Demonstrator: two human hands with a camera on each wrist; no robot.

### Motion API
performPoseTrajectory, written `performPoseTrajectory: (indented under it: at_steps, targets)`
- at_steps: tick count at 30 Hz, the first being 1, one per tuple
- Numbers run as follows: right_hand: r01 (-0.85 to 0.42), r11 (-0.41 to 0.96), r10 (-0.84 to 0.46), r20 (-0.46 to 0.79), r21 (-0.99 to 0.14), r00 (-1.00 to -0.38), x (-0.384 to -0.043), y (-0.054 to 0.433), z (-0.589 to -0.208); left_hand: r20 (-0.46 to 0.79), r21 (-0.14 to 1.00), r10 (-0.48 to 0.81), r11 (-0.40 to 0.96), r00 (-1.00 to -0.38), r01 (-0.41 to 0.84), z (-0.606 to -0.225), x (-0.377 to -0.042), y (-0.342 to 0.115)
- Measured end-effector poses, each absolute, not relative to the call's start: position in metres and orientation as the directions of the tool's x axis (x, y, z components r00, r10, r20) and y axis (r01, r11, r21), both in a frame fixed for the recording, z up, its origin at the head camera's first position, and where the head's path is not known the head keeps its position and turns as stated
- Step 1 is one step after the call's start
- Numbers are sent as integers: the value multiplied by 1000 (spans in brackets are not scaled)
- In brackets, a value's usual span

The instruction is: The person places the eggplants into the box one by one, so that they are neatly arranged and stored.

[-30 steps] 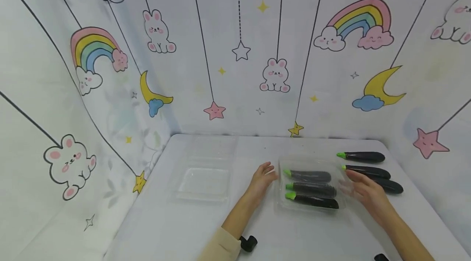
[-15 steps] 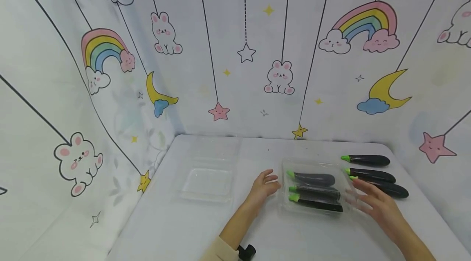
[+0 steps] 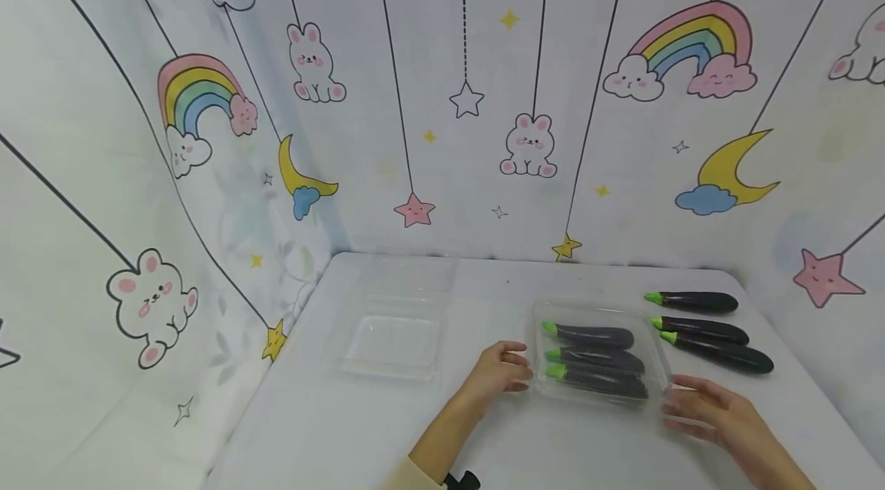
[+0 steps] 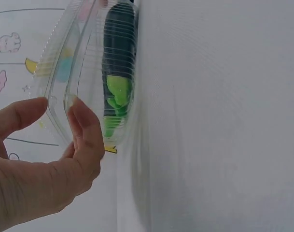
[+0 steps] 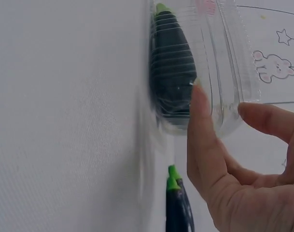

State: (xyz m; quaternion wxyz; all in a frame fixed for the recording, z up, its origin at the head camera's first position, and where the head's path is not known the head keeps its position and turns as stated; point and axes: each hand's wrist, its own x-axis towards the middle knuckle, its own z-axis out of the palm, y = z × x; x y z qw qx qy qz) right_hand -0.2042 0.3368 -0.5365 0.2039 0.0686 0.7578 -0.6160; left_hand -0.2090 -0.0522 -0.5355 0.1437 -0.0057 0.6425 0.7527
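Your hands, left hand [image 3: 496, 379] and right hand [image 3: 719, 417], pinch the clear container [image 3: 603, 308] by its near corners, thumb and fingers either side of the rim. It's at the desk's [image 3: 311, 428] right part, three eggplants [image 3: 593, 336] inside. Probably light, slick, thin plastic that buckles if you squeeze; best hold is the rim, both ends. Three loose eggplants [image 3: 719, 353] lie off its right end; another container [image 3: 392, 344] sits well left.

"Left arm [image 3: 445, 430]?"
"One sleeve [image 3: 409, 476], pale beige, plain — plus one black piece [image 3: 470, 481], round-ended, just right of it."
"Hands?"
"Two, both bare — left hand [image 3: 494, 376], right hand [image 3: 722, 415], fingers ringless."
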Motion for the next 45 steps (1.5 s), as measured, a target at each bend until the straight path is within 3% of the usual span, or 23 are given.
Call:
performPoseTrajectory:
  at_steps: [8,16,22,26,45]
  targets:
    - [390,146,-130,-408,-909,-904,-202,335,-537,-246,927,267,-217,-932,-307,-539,-205,-49]
    - [420,123,-71,-430,-899,-900,-198,332,-540,-240,923,273,-234,-931,-307,-544,-205,-45]
    - [424,81,-158,-432,-902,-888,-201,339,-545,-233,918,282,-253,-931,-306,-545,-206,-44]
    - [437,48,-211,-437,-898,-875,-203,344,-549,-230,921,256,-255,-939,-295,-548,-208,-43]
    - [441,12,-115,-439,-898,-891,-205,337,-549,-241,938,176,-211,-954,-276,-553,-210,-36]
